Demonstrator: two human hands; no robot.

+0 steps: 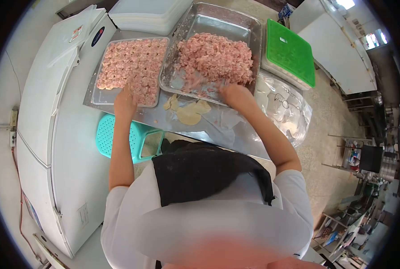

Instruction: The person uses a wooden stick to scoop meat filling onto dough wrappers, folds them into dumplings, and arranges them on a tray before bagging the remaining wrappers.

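Minced meat (215, 58) heaped in metal tray (224, 21). Left hand (125, 102) left of metal tray, fingers bunched at meat-topped pieces (135, 60) in plastic tray (103, 97). Right hand (236, 96) at metal tray's near right corner, fingers blurred. Both grips: can't tell opening or hold. Risks: tight spacing, so fingers may squash neighbouring pieces; loose pale wrappers (192, 113) before metal tray may shift if brushed.
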